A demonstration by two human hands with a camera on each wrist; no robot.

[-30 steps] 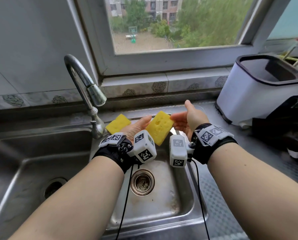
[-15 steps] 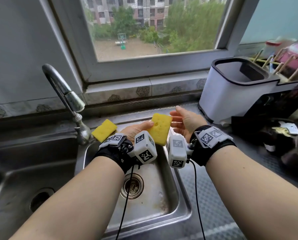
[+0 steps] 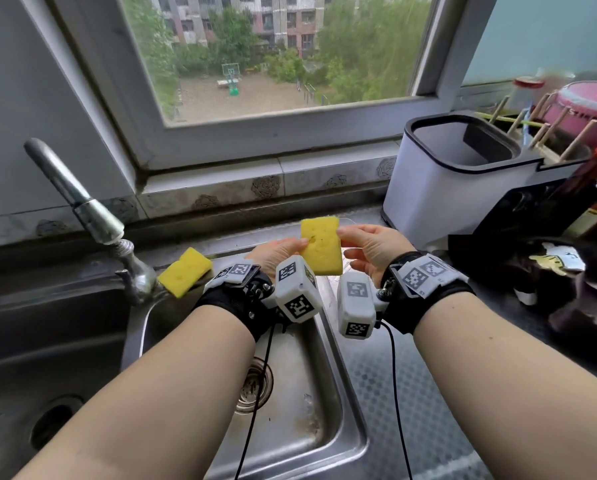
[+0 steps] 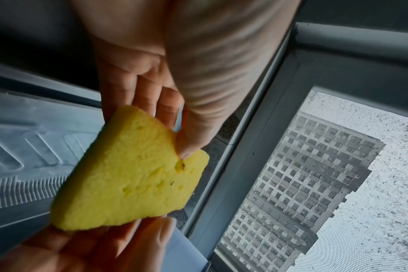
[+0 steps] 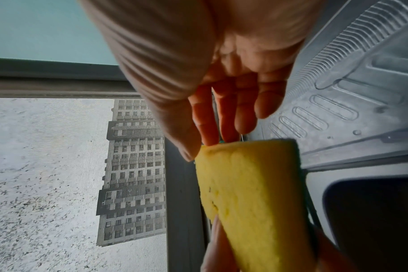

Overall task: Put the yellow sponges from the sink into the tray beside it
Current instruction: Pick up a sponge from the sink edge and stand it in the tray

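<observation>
Head view: over the sink point(image 3: 324, 403), left hand point(image 3: 278, 252) and right hand point(image 3: 373, 247) both pinch one yellow sponge point(image 3: 321, 247); a second sponge point(image 3: 185, 271) lies beside the tap point(image 3: 92, 216). The receiving hand should grip firmly before the other lets go. No legible writing; tray not identifiable.

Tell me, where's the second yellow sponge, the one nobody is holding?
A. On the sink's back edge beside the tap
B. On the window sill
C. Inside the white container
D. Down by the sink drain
A: the loose sponge lies on the sink's back edge, right beside the tap.
</observation>
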